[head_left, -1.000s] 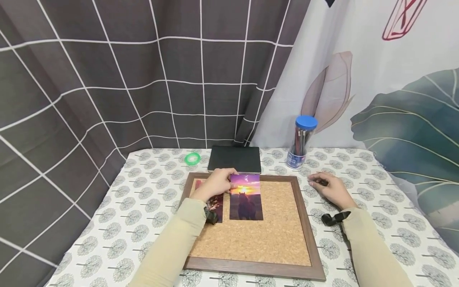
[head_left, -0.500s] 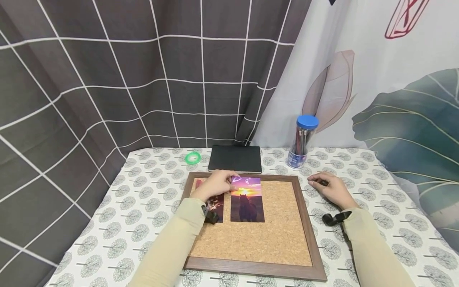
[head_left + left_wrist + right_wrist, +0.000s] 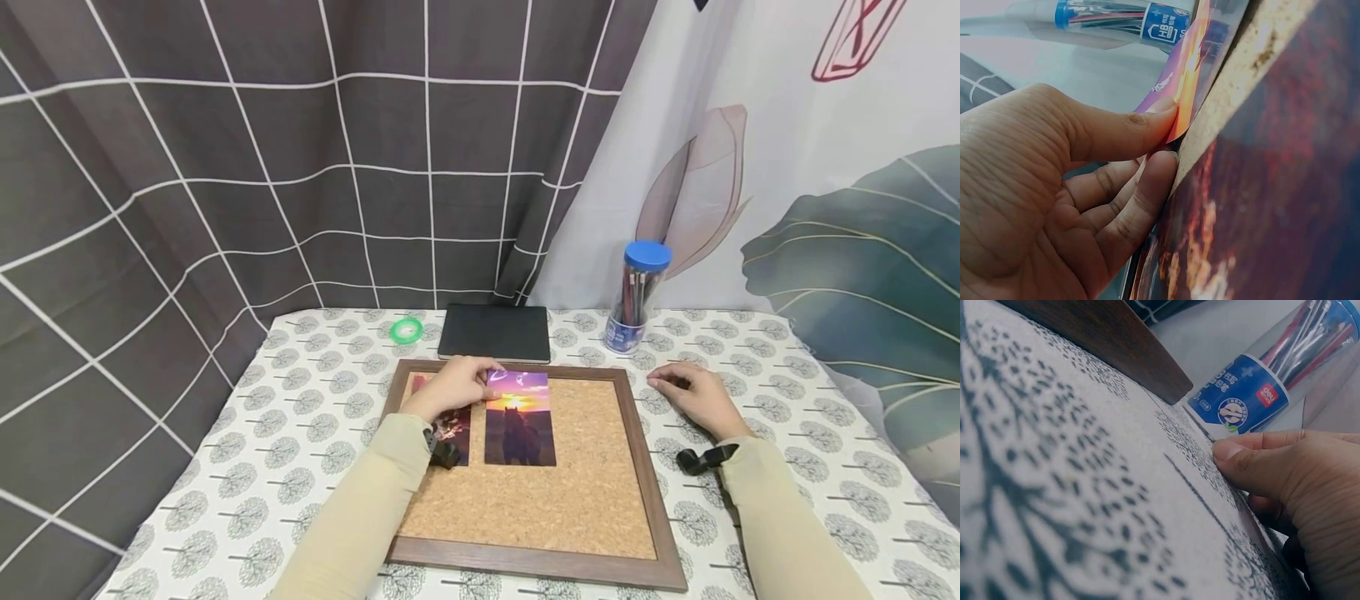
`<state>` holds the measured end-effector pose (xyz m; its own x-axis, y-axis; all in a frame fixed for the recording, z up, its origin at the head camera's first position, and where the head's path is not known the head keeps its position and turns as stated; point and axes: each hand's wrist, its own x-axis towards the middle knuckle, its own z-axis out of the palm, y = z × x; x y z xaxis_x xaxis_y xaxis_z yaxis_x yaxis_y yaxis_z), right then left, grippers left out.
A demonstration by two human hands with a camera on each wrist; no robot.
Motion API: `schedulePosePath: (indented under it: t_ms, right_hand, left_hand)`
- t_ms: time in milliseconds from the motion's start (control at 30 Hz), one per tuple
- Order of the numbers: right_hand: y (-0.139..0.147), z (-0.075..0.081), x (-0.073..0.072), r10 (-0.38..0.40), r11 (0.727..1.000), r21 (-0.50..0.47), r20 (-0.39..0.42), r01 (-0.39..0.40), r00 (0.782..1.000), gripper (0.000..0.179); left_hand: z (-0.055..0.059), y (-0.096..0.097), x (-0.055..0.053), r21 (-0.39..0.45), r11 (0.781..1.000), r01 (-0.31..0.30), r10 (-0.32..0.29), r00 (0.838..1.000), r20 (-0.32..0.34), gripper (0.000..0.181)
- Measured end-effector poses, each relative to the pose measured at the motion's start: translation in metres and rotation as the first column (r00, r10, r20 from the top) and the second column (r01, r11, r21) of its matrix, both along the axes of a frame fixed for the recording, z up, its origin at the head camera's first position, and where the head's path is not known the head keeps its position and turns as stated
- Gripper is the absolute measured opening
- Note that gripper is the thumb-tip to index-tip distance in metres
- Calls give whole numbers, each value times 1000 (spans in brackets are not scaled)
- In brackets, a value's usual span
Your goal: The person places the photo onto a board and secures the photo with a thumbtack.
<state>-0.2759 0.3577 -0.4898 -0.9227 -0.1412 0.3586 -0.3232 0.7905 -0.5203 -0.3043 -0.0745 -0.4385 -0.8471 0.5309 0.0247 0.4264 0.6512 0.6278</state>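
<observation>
Head view: L hand [image 3: 459, 387] reaches in from lower L, fingers pinching upper-L edge of horse photo [image 3: 521, 433], which is over upper-mid corkboard [image 3: 558, 521]. 2nd photo [image 3: 454, 437] alongside, partly hidden by L hand & wrist. R hand [image 3: 697, 400] rests on tabletop [image 3: 281, 417] R of corkboard, fingers relaxed, loosely curled. Rear: green tape roll [image 3: 393, 333], blk notebook [image 3: 495, 333], pencil jar [image 3: 637, 292].

L-wrist view: thumb over horse photo's bent edge; lower fingers folded, tips nr cork.

R-wrist view: thumb tip against index, index near-straight, other fingers tucked under; pencil jar just beyond.
</observation>
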Motion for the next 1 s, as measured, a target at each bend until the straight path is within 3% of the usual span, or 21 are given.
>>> schedulePosePath:
  t_ms: [667,1000]
  right_hand:
    - [1,0,0,37,999,-11,-13,-38,999,6]
    - [1,2,4,9,997,-76,60,-5,998,14]
  left_hand:
    - [1,0,1,19,1000,-3,2,1000,25,38]
    - [-2,0,1,22,1000,4,-4,1000,12,38]
